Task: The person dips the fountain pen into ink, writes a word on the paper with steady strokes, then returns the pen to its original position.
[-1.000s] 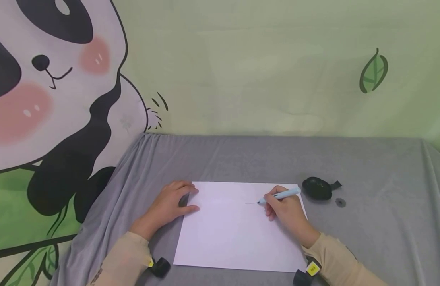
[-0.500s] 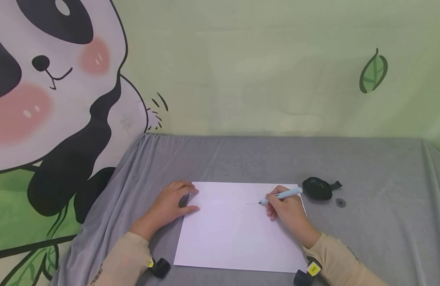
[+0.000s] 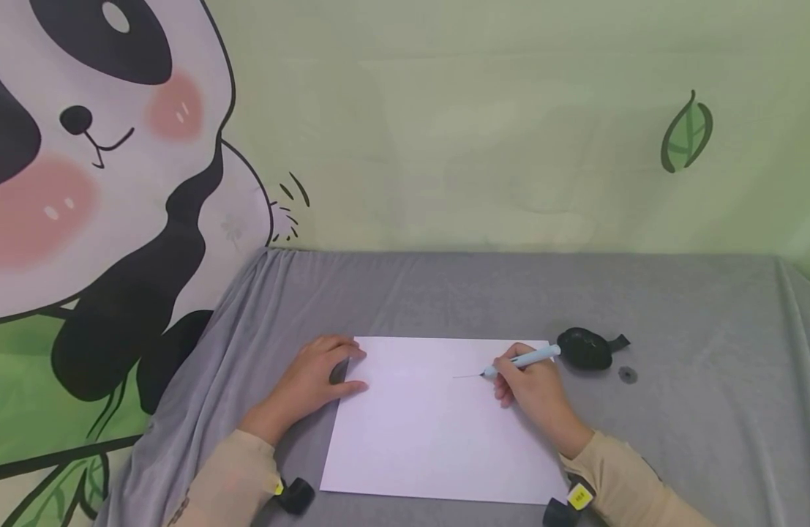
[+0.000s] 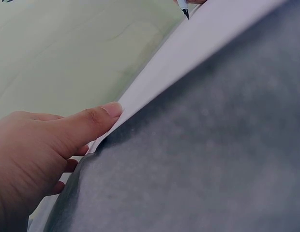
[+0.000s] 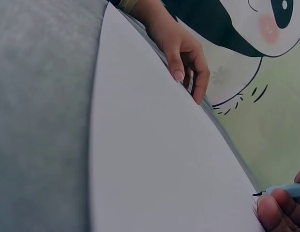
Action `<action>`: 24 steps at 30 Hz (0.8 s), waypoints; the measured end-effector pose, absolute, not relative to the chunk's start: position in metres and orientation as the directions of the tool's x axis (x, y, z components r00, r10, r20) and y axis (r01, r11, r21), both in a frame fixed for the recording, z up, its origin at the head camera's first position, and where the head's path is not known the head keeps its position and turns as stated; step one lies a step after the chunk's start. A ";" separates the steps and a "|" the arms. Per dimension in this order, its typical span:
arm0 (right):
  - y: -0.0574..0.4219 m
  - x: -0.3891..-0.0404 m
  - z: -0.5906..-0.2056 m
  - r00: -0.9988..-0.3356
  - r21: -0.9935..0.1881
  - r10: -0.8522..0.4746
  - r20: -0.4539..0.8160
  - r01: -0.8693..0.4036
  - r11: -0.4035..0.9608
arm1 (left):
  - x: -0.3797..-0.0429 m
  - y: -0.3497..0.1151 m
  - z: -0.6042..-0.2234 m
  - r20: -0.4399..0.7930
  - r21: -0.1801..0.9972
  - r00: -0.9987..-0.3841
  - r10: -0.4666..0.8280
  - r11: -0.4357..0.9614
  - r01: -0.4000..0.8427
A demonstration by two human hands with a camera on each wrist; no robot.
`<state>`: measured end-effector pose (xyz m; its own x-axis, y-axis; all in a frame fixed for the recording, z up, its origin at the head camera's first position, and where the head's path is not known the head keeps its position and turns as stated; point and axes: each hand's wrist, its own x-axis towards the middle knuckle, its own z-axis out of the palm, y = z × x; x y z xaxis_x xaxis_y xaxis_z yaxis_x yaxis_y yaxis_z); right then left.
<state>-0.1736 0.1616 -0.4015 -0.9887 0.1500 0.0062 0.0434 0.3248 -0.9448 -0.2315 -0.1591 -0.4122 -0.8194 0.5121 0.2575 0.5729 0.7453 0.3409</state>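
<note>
A sheet of white paper [image 3: 411, 439] lies on the grey cloth. My right hand [image 3: 536, 388] pinches a light blue pen [image 3: 526, 359] over the sheet's upper right part, its dark tip at the paper. Left of that tip runs a thin, short dark line [image 3: 466, 377]. At the sheet's left edge, my left hand [image 3: 312, 372] rests with thumb and fingers spread, the fingertips on the paper. The left wrist view shows the thumb [image 4: 94, 120] lying on the paper's border. In the right wrist view the pen's tip [image 5: 257, 194] points left, near the paper's edge.
Grey cloth [image 3: 411, 289] covers the table. Right of the paper lie a rounded black object [image 3: 584, 349] with a short tab and a small grey disc [image 3: 628, 375]. Behind stands a green wall [image 3: 477, 146] with a painted panda [image 3: 135, 219].
My right hand and the pen have shifted slightly right, and the thin line behind the tip has grown longer. My left hand has stayed in place on the paper's edge.
</note>
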 end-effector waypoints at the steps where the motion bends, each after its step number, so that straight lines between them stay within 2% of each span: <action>1: 0.162 -0.174 -0.401 -0.989 -0.943 0.150 0.005 0.045 0.329 | -0.231 -0.159 -0.412 0.259 0.342 -0.819 0.512 0.744 0.574; 24: 0.162 -0.174 -0.401 -0.983 -0.943 0.184 -0.009 0.069 0.325 | -0.230 -0.159 -0.412 0.256 0.342 -0.822 0.509 0.748 0.570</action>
